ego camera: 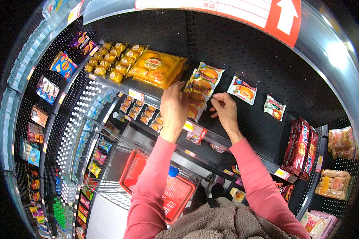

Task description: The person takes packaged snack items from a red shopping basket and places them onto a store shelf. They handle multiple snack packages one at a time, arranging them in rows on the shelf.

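A row of packaged round cakes (202, 86) in see-through and white wrappers stands on the black shelf before me. My left hand (174, 106) is at the row's left side, fingers stretched upward; its thumb side overlaps the packs, and whether it presses them is hidden. Just right of the row is my right hand (226, 109), fingers curled and thumb apart, with nothing visible in it. A single white cake packet (242, 90) lies beyond the right hand, and a smaller green-and-white packet (274, 107) is farther right. Left of the row sits a large yellow bag of cakes (157, 68).
Small gold-wrapped cakes (107, 61) fill the shelf's left part; red biscuit packs (300, 146) stand at its right end. The shelf's front edge (209, 134) carries price tags. Below stands a wire shopping cart (107, 185) with a red basket (182, 191). A signed rail (221, 9) arches overhead.
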`<state>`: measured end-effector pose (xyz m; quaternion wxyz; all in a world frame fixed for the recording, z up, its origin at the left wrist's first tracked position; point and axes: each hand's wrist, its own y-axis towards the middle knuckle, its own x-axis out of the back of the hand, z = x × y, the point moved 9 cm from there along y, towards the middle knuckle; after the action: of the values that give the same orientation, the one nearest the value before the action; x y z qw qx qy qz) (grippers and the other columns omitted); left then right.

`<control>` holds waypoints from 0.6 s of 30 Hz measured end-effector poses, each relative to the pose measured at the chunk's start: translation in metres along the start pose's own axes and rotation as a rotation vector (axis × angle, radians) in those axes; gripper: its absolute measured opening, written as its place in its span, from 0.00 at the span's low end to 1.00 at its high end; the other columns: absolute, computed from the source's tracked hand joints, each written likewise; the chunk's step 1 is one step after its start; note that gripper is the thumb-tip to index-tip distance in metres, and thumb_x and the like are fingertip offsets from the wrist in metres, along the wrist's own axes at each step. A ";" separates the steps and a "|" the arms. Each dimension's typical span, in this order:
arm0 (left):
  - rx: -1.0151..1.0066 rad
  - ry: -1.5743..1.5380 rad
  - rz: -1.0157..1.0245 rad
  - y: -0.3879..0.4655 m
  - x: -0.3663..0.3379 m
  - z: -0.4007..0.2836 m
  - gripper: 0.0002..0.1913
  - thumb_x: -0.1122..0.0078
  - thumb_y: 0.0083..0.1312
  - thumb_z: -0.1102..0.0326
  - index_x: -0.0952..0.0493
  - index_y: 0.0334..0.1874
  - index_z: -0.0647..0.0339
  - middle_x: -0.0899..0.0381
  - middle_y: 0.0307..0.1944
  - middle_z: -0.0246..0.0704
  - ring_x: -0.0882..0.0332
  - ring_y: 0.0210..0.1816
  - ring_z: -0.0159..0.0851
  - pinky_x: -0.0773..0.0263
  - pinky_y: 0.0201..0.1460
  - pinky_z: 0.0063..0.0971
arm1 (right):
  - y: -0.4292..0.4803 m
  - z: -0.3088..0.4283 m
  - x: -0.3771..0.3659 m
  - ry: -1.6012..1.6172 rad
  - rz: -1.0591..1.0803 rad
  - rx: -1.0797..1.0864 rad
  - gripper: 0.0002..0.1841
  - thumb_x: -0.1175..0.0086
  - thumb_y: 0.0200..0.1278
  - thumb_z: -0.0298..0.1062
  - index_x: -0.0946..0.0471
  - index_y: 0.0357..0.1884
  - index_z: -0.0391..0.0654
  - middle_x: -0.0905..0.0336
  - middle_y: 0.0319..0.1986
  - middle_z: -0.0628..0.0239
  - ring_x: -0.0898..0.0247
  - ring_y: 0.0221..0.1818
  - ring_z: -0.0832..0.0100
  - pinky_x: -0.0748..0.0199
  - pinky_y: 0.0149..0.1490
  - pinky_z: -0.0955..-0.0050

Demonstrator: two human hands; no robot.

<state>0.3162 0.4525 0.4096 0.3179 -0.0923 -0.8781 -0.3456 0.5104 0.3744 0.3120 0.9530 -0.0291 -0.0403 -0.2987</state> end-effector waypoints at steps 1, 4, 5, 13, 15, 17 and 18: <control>0.042 0.019 -0.006 -0.008 0.005 0.002 0.20 0.37 0.66 0.75 0.22 0.62 0.63 0.20 0.62 0.46 0.24 0.62 0.55 0.27 0.64 0.44 | -0.005 0.002 0.003 -0.033 -0.008 -0.010 0.09 0.39 0.74 0.29 0.21 0.51 0.38 0.17 0.40 0.66 0.20 0.32 0.78 0.19 0.28 0.78; 0.046 0.037 -0.072 -0.034 0.022 -0.001 0.29 0.29 0.65 0.64 0.25 0.68 0.62 0.24 0.67 0.48 0.27 0.67 0.55 0.30 0.70 0.44 | -0.019 0.012 0.001 -0.043 0.026 0.026 0.10 0.38 0.74 0.30 0.21 0.53 0.39 0.18 0.38 0.68 0.23 0.31 0.80 0.23 0.28 0.81; 0.057 0.043 -0.042 -0.042 0.021 -0.001 0.32 0.27 0.64 0.61 0.26 0.69 0.61 0.27 0.69 0.49 0.29 0.68 0.56 0.32 0.71 0.45 | -0.023 0.016 -0.002 -0.047 0.045 0.042 0.11 0.38 0.74 0.30 0.21 0.53 0.40 0.18 0.38 0.68 0.24 0.31 0.81 0.23 0.28 0.82; 0.050 0.092 0.058 -0.057 -0.010 -0.002 0.51 0.19 0.51 0.52 0.35 0.78 0.57 0.36 0.74 0.55 0.37 0.72 0.62 0.42 0.75 0.55 | -0.036 0.020 -0.025 -0.056 0.136 0.042 0.15 0.40 0.75 0.30 0.24 0.60 0.41 0.19 0.39 0.69 0.23 0.33 0.82 0.24 0.28 0.83; 0.060 0.082 0.093 -0.057 -0.015 0.001 0.50 0.20 0.51 0.56 0.35 0.78 0.57 0.36 0.74 0.54 0.37 0.72 0.62 0.42 0.75 0.54 | -0.036 0.021 -0.024 -0.087 0.144 0.067 0.15 0.42 0.76 0.30 0.23 0.62 0.42 0.19 0.38 0.69 0.23 0.33 0.82 0.23 0.28 0.83; 0.065 0.094 0.093 -0.059 -0.016 0.003 0.49 0.22 0.51 0.59 0.35 0.78 0.56 0.35 0.74 0.52 0.36 0.72 0.59 0.44 0.76 0.53 | -0.034 0.021 -0.023 -0.103 0.145 0.074 0.16 0.44 0.78 0.31 0.23 0.63 0.42 0.20 0.38 0.69 0.23 0.33 0.82 0.21 0.28 0.82; 0.059 0.106 0.094 -0.060 -0.016 0.004 0.48 0.23 0.52 0.59 0.35 0.78 0.56 0.35 0.74 0.52 0.36 0.72 0.58 0.45 0.77 0.52 | -0.032 0.020 -0.022 -0.105 0.145 0.067 0.16 0.45 0.78 0.31 0.22 0.64 0.43 0.20 0.38 0.69 0.23 0.33 0.81 0.21 0.28 0.82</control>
<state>0.3042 0.4112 0.3642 0.3826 -0.1053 -0.8644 -0.3087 0.4728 0.3620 0.3310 0.9691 -0.0155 -0.0982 -0.2257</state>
